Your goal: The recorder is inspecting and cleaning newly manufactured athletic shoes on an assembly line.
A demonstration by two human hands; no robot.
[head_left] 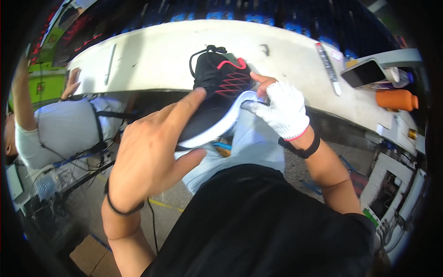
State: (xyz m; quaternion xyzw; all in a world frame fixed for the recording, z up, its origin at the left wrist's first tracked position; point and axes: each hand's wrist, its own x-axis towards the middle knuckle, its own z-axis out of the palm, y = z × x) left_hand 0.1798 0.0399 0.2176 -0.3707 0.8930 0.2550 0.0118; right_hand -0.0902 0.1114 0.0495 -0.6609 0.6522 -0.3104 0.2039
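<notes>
A black sneaker [217, 90] with a white sole, red zigzag stitching and a red collar edge sits across the front edge of the white table, its toe toward me. My right hand [286, 108], in a white glove with bare fingertips, grips it at the side by the sole. My left hand [154, 143] is bare. Its fingers stretch along the upper near the laces, and the thumb stands apart beside the sole. Part of the toe is hidden behind this hand. Black laces [214, 50] trail loose past the tongue.
A marker [328, 69], a phone [363, 74] and an orange bottle [397, 99] lie on the right of the white table [170, 44]. A thin rod [110, 64] lies at left. A co-worker in a white shirt [69, 129] is at the left. Dark machinery stands behind.
</notes>
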